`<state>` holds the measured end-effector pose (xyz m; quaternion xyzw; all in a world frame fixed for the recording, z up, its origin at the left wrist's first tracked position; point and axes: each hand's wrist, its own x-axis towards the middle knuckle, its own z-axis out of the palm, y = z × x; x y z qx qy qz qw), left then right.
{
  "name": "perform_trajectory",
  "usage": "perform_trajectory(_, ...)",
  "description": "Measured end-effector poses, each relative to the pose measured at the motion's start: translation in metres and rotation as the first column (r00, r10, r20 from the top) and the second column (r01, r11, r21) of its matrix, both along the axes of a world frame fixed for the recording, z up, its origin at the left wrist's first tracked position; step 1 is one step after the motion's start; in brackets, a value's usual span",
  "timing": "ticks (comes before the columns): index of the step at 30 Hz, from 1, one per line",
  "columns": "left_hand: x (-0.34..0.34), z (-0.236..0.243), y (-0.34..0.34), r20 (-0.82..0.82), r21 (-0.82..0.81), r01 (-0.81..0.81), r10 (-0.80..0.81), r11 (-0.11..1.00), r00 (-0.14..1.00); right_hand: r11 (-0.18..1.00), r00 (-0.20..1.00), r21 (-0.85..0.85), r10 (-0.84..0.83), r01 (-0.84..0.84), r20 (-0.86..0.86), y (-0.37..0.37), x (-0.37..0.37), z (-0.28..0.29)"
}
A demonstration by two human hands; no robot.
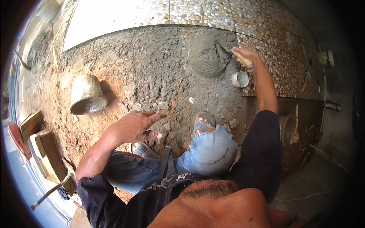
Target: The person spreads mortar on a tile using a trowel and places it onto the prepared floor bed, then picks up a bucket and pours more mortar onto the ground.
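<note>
My right hand (pixel 249 54) is closed round the pale handle of a trowel (pixel 243 60), its blade against a round patch of wet grey mortar (pixel 205 57). The patch lies on rough ground beside the edge of the pebble-patterned tiles (pixel 273 68). Just below the trowel stands a small whitish cup (pixel 240 79) with greyish contents. My left hand (pixel 133 127) hangs above my sandalled foot, thumb and fingers apart, holding nothing. To its upper left, a mortar-stained bucket (pixel 88 93) is tipped on its side, mouth toward me.
Laid tiles (pixel 201 11) border the rough bed (pixel 140 57) along the far side. Wooden blocks (pixel 47 155) and a long-handled tool (pixel 51 192) lie at the left. A thin tool (pixel 305 79) rests on the right-hand tiles, near a white container (pixel 327 59).
</note>
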<state>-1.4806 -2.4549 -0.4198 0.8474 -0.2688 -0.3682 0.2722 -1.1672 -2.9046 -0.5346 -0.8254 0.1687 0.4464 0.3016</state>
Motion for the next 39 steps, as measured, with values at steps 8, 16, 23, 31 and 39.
perform_trajectory(8, 0.009, 0.002, -0.003, -0.045, -0.022, -0.018, 0.017, 1.000, 0.999, 0.838, 0.809, -0.275, 0.535, -0.471, 0.245, 0.016, 0.018, 0.026)
perform_trajectory(16, 0.020, -0.011, 0.001, -0.054, -0.007, -0.044, 0.044, 0.999, 0.998, 0.643, 0.695, -0.570, 0.700, -0.512, 0.165, -0.028, 0.062, -0.050)
perform_trajectory(23, 0.008, -0.003, 0.014, -0.076, 0.005, -0.092, 0.092, 0.996, 0.993, 0.909, 0.897, -0.238, 0.390, -0.341, 0.205, -0.009, -0.004, -0.021)
perform_trajectory(31, 0.004, -0.001, 0.015, -0.042, -0.087, -0.012, 0.008, 0.996, 0.999, 0.832, 0.911, 0.383, -0.406, 0.400, -0.071, 0.056, -0.188, -0.005)
perform_trajectory(39, 0.007, 0.004, 0.013, -0.024, -0.091, 0.031, -0.033, 0.995, 0.999, 0.924, 0.962, 0.296, -0.269, 0.244, 0.046, 0.144, -0.138, -0.035)
